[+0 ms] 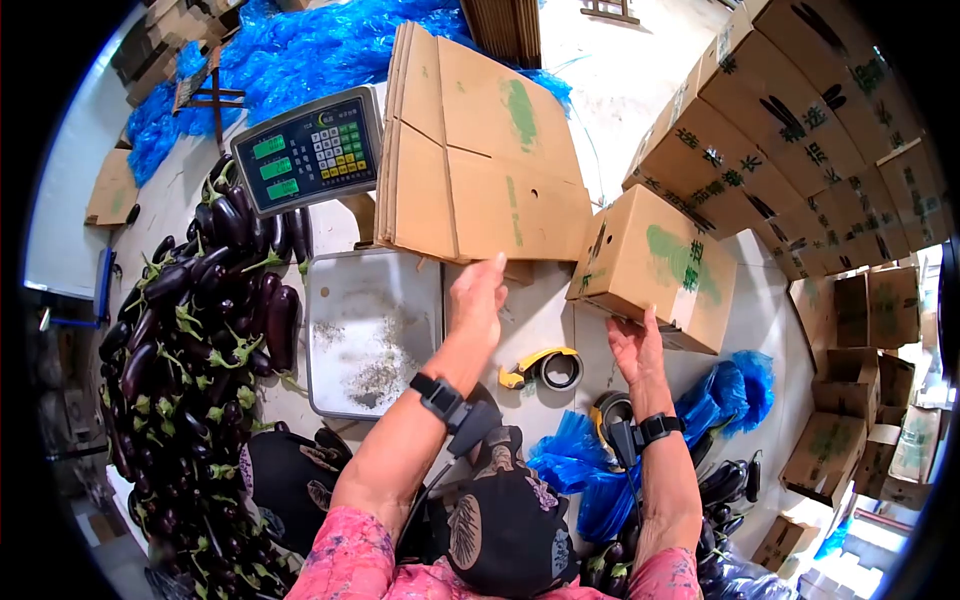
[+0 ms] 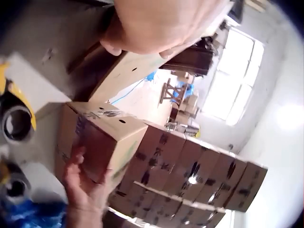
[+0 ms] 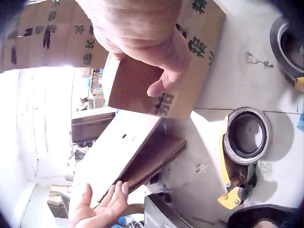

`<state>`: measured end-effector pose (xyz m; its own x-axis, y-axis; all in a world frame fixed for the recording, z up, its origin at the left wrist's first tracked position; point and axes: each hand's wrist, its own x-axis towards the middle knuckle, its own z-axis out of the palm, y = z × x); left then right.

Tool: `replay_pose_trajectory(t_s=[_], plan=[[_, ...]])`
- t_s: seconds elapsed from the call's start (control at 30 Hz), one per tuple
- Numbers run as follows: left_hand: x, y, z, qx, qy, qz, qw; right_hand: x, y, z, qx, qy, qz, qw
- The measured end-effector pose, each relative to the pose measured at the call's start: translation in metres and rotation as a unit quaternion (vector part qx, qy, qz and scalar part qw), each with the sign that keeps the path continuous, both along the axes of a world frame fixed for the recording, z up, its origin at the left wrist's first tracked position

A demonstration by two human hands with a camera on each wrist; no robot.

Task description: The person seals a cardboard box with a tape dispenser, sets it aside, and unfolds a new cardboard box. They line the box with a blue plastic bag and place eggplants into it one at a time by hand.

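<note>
My left hand (image 1: 478, 303) is at the near edge of a stack of flattened cardboard boxes (image 1: 520, 195). In the right wrist view that hand (image 3: 102, 206) has its palm turned up and loose fingers at the sheets' edge. To the right, my right hand (image 1: 636, 345) touches the near side of a taped cardboard box (image 1: 612, 240) printed with green marks. Its thumb (image 3: 159, 88) lies against the box in the right wrist view, with the other fingers mostly hidden. The box stands close beside the flattened stack.
A digital scale display (image 1: 310, 150) stands behind its metal platform (image 1: 375, 345). Eggplants (image 1: 150, 400) are heaped at left. A yellow tape dispenser (image 1: 540, 370) lies on the floor between my arms, near blue plastic (image 1: 585, 470). Stacked printed boxes (image 1: 790, 140) form a wall at right.
</note>
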<state>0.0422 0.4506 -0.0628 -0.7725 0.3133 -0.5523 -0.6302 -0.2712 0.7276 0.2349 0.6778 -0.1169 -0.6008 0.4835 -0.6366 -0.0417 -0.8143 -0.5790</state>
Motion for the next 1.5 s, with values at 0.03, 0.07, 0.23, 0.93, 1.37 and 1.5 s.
replay_pose_trajectory(t_s=[0.03,0.07,0.23,0.93,1.37,1.5], plan=[[-0.003,0.004,-0.002,0.015,-0.051,0.031,0.998,-0.001,0.001,-0.002,-0.011,0.001,-0.006,1.000],[-0.007,0.013,-0.003,0.033,-0.100,0.061,0.993,-0.001,0.005,-0.002,-0.019,0.004,-0.012,1.000],[-0.016,0.053,0.010,0.040,-0.166,0.128,0.977,-0.009,0.004,0.005,-0.002,-0.011,-0.034,0.999],[-0.053,-0.034,0.169,-0.161,0.571,-0.070,0.802,-0.091,0.084,-0.030,-0.061,0.067,-0.099,0.991],[-0.052,-0.282,0.292,-0.140,0.482,-0.116,0.857,-0.048,0.017,0.119,0.274,-0.038,0.072,0.958],[-0.044,-0.350,0.299,-0.169,0.491,-0.129,0.845,-0.064,-0.015,0.198,0.412,0.008,0.024,0.911]])
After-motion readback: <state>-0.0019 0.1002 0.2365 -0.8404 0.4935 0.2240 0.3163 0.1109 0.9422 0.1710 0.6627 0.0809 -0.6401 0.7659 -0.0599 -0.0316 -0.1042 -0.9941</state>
